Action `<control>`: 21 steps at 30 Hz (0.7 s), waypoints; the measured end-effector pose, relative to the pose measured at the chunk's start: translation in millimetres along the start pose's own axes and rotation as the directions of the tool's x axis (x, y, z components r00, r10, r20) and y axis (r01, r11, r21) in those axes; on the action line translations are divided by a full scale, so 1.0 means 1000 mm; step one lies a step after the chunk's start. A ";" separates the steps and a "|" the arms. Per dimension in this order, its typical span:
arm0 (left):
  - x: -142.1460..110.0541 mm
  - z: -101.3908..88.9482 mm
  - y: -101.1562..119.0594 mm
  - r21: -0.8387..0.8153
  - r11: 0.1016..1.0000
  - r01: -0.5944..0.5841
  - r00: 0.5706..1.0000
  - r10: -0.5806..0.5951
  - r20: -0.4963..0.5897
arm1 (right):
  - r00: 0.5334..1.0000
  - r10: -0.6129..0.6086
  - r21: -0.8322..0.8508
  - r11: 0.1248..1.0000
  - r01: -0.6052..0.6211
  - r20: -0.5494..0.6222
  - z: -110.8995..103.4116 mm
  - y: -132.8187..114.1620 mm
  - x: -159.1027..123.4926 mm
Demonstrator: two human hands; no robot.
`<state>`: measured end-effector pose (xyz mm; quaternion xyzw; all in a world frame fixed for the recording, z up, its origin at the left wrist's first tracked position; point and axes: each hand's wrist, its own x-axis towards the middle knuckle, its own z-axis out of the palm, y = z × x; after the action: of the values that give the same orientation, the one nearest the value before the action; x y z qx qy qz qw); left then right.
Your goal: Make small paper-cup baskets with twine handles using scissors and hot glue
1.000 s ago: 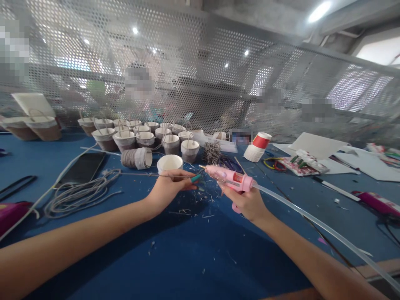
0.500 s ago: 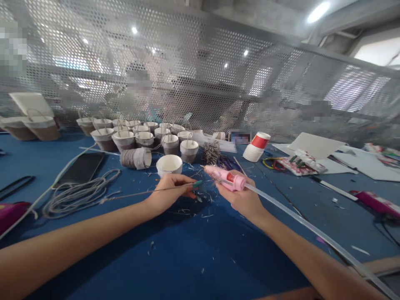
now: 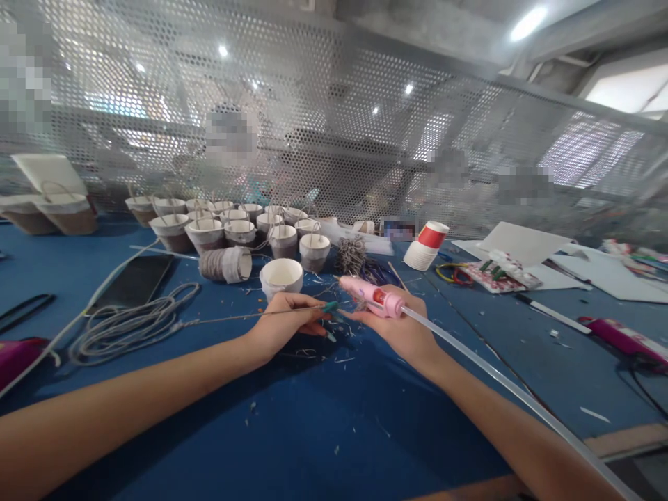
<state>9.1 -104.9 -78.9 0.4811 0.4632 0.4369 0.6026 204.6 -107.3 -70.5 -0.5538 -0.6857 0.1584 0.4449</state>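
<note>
The left hand is nearly closed, with its fingertips pinched on a thin gray string. The nails that show are long and blue-green. The string looks a bit rough. It runs almost straight from the pinch, over the back of the hand, to a loose, messy pile of gray loops on the blue table.

The right hand is curled around a pink plastic glue gun. The glue gun is shiny, with a small red patch on its side and a thin tip. It is held up over the middle of the table, and its tip points left, near the left fingertips. I cannot tell if the tip touches the string. A long, clear, bendy glue stick pokes out of its back and goes down to the right. One right finger reaches close to the left fingertips.

A round white cup stands open side up just behind the left hand. Beside it, a cup wrapped in gray-brown string lies on its side, with a pale band by its open end. Little bits of scrap are spread near the hands.
</note>
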 end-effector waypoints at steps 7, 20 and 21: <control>0.001 0.002 -0.009 0.047 0.997 -0.054 0.998 0.054 0.020 | 0.992 -0.038 -0.058 0.998 0.031 -0.117 0.005 -0.003 0.002; -0.007 -0.013 -0.005 0.691 -0.663 -0.286 0.173 0.674 0.718 | 0.998 -0.005 0.137 0.990 0.014 -0.064 0.011 0.004 0.003; -0.008 -0.012 -0.002 0.668 -0.709 -0.225 0.171 0.646 0.744 | 0.998 -0.007 0.125 0.992 0.014 -0.057 0.010 0.003 0.003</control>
<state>-3.7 -111.2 -81.0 0.8001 0.2516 0.2877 -0.4624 198.5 -101.2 -77.1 -0.5255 -0.6643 0.1833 0.4990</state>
